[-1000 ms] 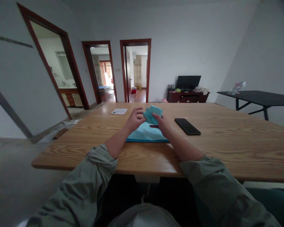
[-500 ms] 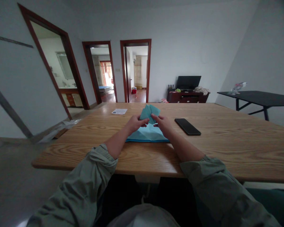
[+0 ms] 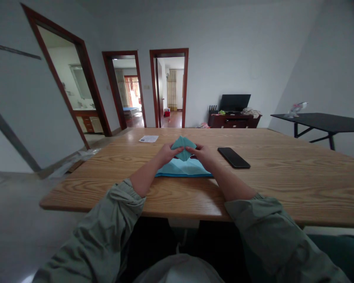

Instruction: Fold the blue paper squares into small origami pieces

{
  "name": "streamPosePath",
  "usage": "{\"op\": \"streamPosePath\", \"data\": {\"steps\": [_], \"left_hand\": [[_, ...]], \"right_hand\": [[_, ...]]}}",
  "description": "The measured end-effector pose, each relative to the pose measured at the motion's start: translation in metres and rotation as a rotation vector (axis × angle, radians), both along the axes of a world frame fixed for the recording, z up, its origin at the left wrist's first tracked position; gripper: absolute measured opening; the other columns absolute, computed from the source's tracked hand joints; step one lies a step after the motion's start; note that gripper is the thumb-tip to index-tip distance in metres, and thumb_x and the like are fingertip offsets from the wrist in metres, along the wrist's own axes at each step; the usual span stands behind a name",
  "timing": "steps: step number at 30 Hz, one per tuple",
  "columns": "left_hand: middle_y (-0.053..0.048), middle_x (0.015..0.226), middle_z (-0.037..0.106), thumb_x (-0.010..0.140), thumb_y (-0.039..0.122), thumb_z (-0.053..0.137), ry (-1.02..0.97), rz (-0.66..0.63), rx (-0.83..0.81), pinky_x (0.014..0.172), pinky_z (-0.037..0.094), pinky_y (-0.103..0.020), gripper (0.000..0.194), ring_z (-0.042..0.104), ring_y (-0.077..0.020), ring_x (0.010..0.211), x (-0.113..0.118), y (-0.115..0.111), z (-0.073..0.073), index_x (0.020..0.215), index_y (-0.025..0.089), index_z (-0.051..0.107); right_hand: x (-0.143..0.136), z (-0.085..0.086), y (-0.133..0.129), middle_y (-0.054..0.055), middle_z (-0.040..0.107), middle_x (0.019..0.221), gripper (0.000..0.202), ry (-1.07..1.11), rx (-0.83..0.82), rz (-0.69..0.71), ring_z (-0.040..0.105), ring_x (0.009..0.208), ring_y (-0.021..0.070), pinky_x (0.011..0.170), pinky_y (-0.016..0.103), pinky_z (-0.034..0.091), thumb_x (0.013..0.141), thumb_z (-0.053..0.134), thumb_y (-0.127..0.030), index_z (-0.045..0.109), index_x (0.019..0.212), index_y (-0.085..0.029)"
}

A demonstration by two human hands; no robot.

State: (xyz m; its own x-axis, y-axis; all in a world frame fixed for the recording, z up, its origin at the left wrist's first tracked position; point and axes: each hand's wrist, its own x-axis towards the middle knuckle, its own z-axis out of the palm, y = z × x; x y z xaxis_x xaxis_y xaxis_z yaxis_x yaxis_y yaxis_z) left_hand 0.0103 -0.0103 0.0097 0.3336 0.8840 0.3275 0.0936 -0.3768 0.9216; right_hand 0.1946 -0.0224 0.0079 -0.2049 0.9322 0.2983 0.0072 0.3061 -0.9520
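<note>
A small piece of folded light-blue paper, roughly diamond-shaped with a crease down its middle, is held up between my two hands. My left hand pinches its left side, thumb on the near face. On the right side, my right hand grips it the same way, and the two thumbs nearly meet at the centre. The fingers behind the paper are mostly hidden. Below my hands a larger light-blue sheet or stack with a darker blue front edge lies on the wooden table.
A black smartphone lies right of my right hand. Farther back on the left is a white printed card. Beyond the table stand a TV on a dark cabinet and a black folding table with a clear plastic item.
The folded paper has turned and opened from an uneven fan-like shape into a more even diamond, a little lower. Both hands keep their grip and have barely shifted.
</note>
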Motion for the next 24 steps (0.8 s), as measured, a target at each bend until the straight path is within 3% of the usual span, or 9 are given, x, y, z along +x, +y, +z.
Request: {"op": "streamPosePath", "data": {"steps": [15, 21, 24], "left_hand": [[-0.006, 0.081, 0.067, 0.068, 0.05, 0.073, -0.049, -0.019, -0.049, 0.058, 0.056, -0.029, 0.05, 0.064, -0.0166, 0.067, -0.001, -0.006, 0.006, 0.097, 0.01, 0.064], [-0.01, 0.094, 0.066, 0.073, 0.044, 0.071, -0.14, -0.205, -0.092, 0.067, 0.055, -0.031, 0.048, 0.067, -0.0178, 0.075, 0.001, -0.011, 0.005, 0.106, 0.014, 0.054], [-0.01, 0.098, 0.065, 0.072, 0.037, 0.073, -0.119, -0.203, -0.089, 0.067, 0.056, -0.035, 0.054, 0.068, -0.0193, 0.075, 0.006, -0.01, -0.001, 0.115, 0.018, 0.045]], "right_hand": [[0.0, -0.002, 0.003, -0.001, 0.06, 0.068, 0.038, -0.082, 0.075, -0.039, 0.053, 0.057, 0.0096, 0.055, 0.023, 0.045, 0.07, 0.066, -0.052, 0.063, 0.083, -0.017], [0.002, -0.005, 0.013, -0.002, 0.058, 0.068, 0.034, 0.121, -0.089, -0.124, 0.055, 0.057, 0.0103, 0.055, 0.023, 0.046, 0.076, 0.058, -0.053, 0.057, 0.085, -0.02], [0.003, -0.009, 0.015, 0.001, 0.06, 0.072, 0.034, 0.01, -0.068, -0.226, 0.056, 0.057, 0.0121, 0.056, 0.026, 0.048, 0.082, 0.051, -0.05, 0.058, 0.092, -0.019]]}}
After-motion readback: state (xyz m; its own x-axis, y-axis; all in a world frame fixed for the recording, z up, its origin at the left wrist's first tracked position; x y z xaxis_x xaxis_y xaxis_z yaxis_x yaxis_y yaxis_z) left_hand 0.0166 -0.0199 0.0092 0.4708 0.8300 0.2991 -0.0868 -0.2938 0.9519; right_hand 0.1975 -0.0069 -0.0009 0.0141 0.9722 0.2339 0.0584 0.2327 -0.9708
